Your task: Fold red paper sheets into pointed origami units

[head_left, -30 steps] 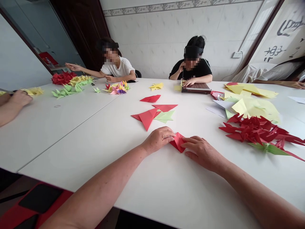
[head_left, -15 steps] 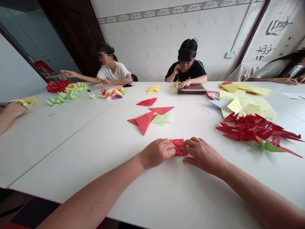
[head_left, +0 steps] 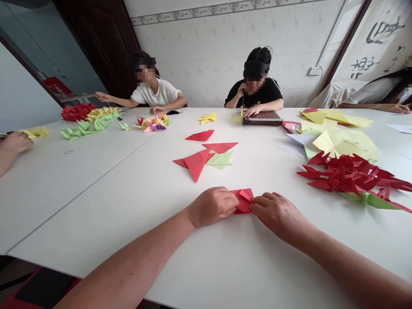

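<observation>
A small folded red paper (head_left: 243,200) lies on the white table (head_left: 135,193) in front of me. My left hand (head_left: 212,207) is curled, its fingers pressing the paper's left edge. My right hand (head_left: 279,214) pinches the paper's right side, where a small flap stands up. Just beyond lie folded red triangles (head_left: 196,162) and a light green folded piece (head_left: 222,159).
A heap of red folded cranes (head_left: 350,177) with a green one lies at my right, yellow sheets (head_left: 346,143) behind it. Two people sit at the far side, one at a wooden box (head_left: 262,118). More paper cranes (head_left: 86,118) lie far left. Another person's hand (head_left: 14,143) rests at left.
The red paper has been turned and folded from a pointed shape into a squarer one. My right fingers have closed in on its right edge and lifted a small flap.
</observation>
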The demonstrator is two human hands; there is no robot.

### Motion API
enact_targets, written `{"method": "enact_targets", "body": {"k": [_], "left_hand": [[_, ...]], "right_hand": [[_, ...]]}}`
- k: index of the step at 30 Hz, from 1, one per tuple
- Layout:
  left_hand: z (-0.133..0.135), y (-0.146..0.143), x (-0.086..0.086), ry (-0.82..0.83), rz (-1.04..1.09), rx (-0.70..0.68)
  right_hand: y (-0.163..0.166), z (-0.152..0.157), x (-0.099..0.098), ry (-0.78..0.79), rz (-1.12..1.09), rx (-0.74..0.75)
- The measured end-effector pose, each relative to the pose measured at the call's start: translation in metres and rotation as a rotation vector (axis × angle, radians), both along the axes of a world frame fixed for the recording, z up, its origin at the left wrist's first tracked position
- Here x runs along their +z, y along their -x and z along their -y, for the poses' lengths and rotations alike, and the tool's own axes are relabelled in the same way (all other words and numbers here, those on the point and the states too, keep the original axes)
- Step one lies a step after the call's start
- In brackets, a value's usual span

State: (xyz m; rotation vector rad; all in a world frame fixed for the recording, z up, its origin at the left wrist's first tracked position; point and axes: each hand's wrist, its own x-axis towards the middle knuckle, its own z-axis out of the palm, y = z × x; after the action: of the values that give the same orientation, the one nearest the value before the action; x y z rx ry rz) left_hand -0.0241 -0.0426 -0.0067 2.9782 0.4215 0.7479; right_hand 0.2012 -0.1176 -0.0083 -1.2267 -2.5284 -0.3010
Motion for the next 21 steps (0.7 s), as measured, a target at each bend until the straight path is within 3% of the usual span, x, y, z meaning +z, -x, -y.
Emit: {"method": "enact_targets", "body": {"k": [5,12,18,21], "left_hand": [[0.002,-0.004,0.001,0.307,0.075,0.079],[0.004,-0.007,0.005,0.535,0.083,0.294],[0.004,-0.010,0.007,0.628,0.085,0.437],[0.003,-0.010,0.010,0.663,0.081,0.438]], "right_hand": [[-0.002,0.001,-0.001,0.006,-0.007,0.018],[0.003,-0.001,0.004,0.047,-0.086,0.078],[0.009,0.001,0.005,0.059,-0.117,0.096],[0.010,0.002,0.005,0.048,-0.131,0.094]]}}
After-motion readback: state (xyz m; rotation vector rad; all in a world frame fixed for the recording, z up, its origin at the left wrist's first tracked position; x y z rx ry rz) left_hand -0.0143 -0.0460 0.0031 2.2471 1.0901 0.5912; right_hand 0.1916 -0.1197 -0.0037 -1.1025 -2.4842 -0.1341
